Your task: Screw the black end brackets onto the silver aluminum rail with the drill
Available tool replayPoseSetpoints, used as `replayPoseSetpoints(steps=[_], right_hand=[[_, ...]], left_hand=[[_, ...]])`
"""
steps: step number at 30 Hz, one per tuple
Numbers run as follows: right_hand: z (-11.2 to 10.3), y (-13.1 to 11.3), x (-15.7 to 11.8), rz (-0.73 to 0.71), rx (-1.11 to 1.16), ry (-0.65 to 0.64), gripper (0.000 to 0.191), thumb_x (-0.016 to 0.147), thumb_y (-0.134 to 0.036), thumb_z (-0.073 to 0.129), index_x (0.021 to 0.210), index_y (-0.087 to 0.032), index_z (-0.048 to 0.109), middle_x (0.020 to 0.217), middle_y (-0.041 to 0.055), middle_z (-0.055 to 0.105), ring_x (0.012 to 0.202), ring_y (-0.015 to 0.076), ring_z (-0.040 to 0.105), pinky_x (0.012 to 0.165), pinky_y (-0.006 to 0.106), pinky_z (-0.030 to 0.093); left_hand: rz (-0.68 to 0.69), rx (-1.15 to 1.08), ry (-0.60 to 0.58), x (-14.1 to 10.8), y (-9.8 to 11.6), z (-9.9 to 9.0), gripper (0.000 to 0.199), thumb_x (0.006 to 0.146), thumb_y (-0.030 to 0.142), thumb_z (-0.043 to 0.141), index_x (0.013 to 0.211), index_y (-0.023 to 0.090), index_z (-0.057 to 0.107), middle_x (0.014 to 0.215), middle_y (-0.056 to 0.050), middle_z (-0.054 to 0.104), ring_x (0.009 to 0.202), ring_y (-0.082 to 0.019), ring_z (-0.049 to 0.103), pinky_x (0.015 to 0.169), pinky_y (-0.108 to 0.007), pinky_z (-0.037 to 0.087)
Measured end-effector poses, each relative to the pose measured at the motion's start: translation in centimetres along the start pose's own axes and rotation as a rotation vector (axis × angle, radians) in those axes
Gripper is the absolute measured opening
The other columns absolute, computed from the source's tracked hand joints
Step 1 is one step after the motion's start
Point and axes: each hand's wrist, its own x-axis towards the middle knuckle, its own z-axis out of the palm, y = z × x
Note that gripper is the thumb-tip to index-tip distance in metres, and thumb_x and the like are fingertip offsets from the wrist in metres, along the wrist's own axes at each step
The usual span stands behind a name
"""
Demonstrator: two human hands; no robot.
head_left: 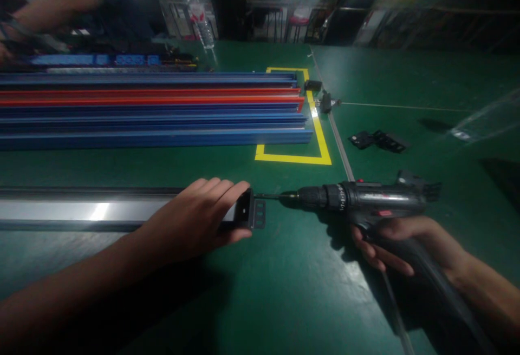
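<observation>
My left hand (203, 214) is wrapped over the right end of a long silver metal profile (81, 207) with dark edges. A black end cap (246, 209) with a slotted tab sits at that end, partly hidden under my fingers. My right hand (390, 244) grips a black power drill (365, 197) by its handle, the trigger area under my fingers. Pointing left, the drill's long bit (272, 196) reaches the upper part of the end cap; whether it sits in a screw is too small to tell.
Several blue and red profiles (162, 139) lie behind, ending inside a yellow tape outline (292, 158). Black plastic parts (382, 140) lie to the right. A plastic bottle (201, 22) stands at the back, near a co-worker's arm (60, 6). Another clear object (487, 117) is at far right.
</observation>
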Motion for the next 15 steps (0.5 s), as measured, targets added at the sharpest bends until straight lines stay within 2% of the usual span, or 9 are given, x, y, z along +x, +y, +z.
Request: replayPoseSetpoints(steps=[15], right_hand=[[0.30, -0.17, -0.20, 0.005, 0.045, -0.030, 0.038, 0.082, -0.026, 0.061, 0.106, -0.001, 0.078, 0.081, 0.0146, 0.078, 0.048, 0.0076, 0.061, 0.067, 0.025, 0.056]], left_hand=[[-0.021, 0.004, -0.034, 0.15, 0.13, -0.10, 0.068, 0.094, 0.058, 0.063, 0.143, 0.013, 0.051, 0.118, -0.014, 0.069, 0.094, -0.027, 0.064, 0.081, -0.041, 0.051]])
